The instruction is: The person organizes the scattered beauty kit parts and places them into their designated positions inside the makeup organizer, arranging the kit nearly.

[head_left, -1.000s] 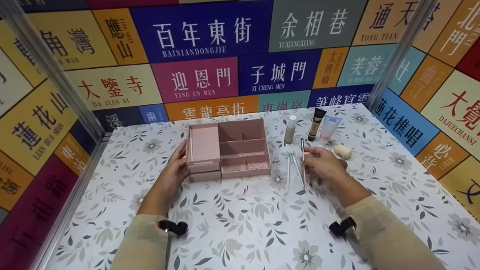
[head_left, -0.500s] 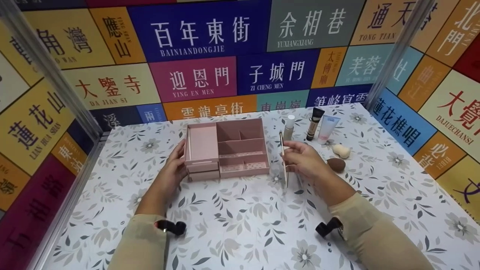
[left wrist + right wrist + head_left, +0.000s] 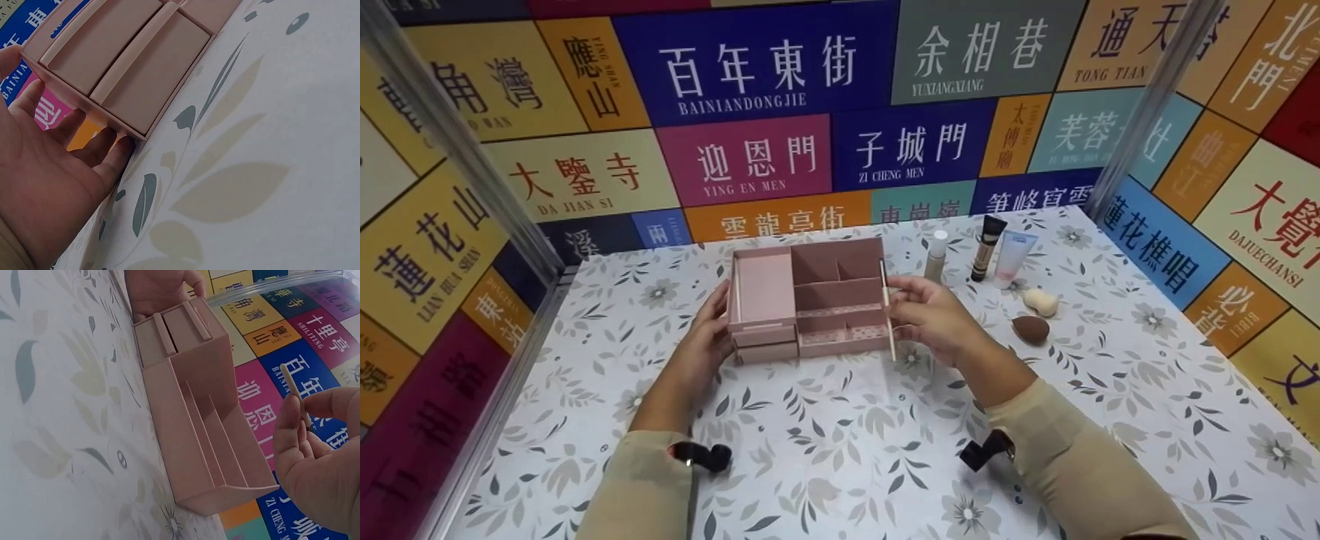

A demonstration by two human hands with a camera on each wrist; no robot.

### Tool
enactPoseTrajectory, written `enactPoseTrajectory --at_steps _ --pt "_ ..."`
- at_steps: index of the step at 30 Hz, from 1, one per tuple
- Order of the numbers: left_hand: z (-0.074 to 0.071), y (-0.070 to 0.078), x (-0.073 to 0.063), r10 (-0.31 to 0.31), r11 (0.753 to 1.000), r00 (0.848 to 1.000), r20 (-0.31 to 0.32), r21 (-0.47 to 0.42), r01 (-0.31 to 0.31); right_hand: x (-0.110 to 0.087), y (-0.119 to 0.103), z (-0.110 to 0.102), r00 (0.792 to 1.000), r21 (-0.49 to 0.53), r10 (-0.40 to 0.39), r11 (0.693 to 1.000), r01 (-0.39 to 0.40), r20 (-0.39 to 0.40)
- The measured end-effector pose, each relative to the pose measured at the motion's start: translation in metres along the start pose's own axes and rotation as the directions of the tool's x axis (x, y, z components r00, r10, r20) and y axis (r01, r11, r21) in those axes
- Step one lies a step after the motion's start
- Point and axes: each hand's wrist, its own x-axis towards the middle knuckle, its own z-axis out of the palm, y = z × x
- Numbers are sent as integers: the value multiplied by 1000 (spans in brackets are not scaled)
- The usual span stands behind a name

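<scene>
"Holding what, on the right side?"

"A slim stick [image 3: 289,381], pinched between thumb and fingers of the right grip [image 3: 926,311]. One end stands free past the fingertips, which probably leaves it easy to steer."

"And where is it in relation to the pink organizer [image 3: 840,294]?"

"Beside its right edge in the head view. The right wrist view shows a gap at the stick's visible end; fingers hide part of the rest."

"State of the left grip [image 3: 706,330]?"

"Fingers spread, fingertips against the organizer's left side, not wrapped round it. I judge this a light brace against sliding."

"Why is the organizer set so?"

"It sits on the patterned surface [image 3: 780,427] between both hands, drawers to the person, compartments facing up. That likely keeps each section within reach."

"Remaining items?"

"White-capped bottle [image 3: 934,259], black-capped tube [image 3: 985,251] and pale tube [image 3: 1015,259] stand behind and beyond the right grip; cream sponge [image 3: 1040,301] and brown sponge [image 3: 1030,330] lie nearer. Presumably grouped for right-side access."
</scene>
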Motion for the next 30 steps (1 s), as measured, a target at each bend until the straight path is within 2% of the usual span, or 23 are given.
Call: enactPoseTrajectory --at_steps 7,13,18,23,30 --pt "0 0 -1 -5 1000 1000 -4 -6 5 7 -6 30 999 42 -27 999 25 44" --pt "2 0 0 29 1000 999 18 -12 -29 20 -10 58 996 102 -30 995 21 86" --pt "4 1 -2 37 999 999 19 -11 -37 32 -13 79 994 77 -5 997 -4 111" --pt "3 2 -2 14 1000 1000 5 4 -14 44 -17 91 992 53 34 998 -40 118" --pt "2 1 -1 17 1000 1000 11 -7 -16 64 -27 99 991 63 79 994 -86 104"
